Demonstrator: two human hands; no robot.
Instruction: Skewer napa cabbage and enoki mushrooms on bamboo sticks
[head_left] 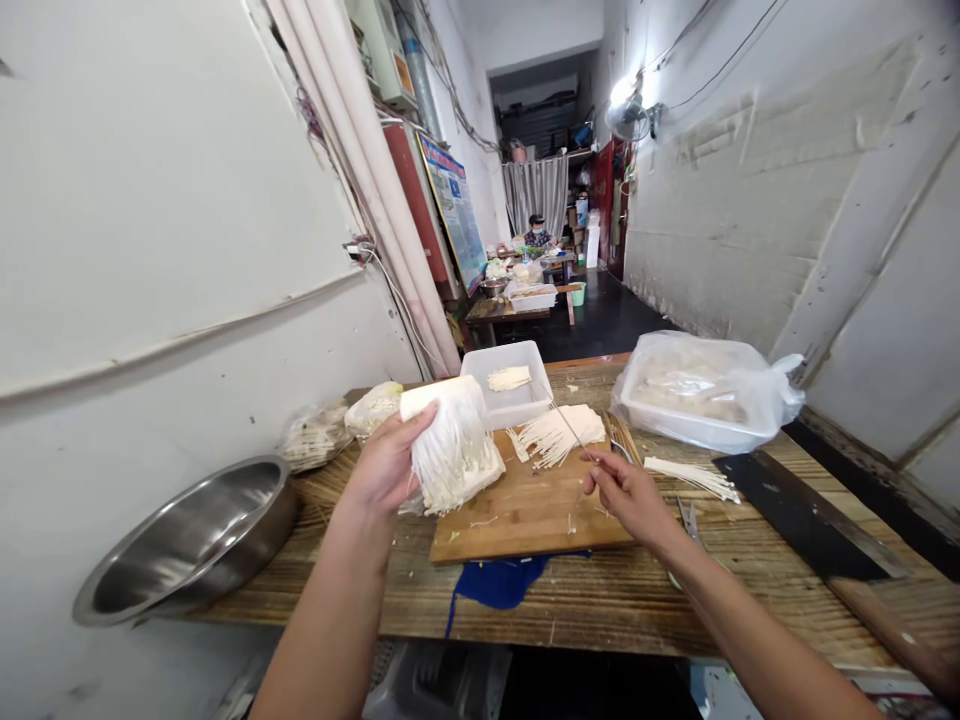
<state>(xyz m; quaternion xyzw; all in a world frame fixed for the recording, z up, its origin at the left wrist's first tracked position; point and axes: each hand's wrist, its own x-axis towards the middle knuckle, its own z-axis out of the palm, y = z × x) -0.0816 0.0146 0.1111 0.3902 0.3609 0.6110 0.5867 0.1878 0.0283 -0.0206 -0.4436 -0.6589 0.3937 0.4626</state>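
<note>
My left hand [386, 465] is closed round a thick white bundle of enoki mushrooms [452, 445], held up over the left end of a wooden cutting board [525, 515]. My right hand [626, 492] pinches a thin bamboo skewer [570, 428] that points up and away over the board. A loose fan of mushroom strands [555, 432] lies on the far part of the board, beside the skewer's tip.
A steel bowl [187, 540] sits at the table's left edge. A white tray [510, 385] and a bagged tray [701, 390] stand at the back. A cleaver [817, 525] lies at right, scissors [688, 520] by my wrist. A person sits far down the corridor.
</note>
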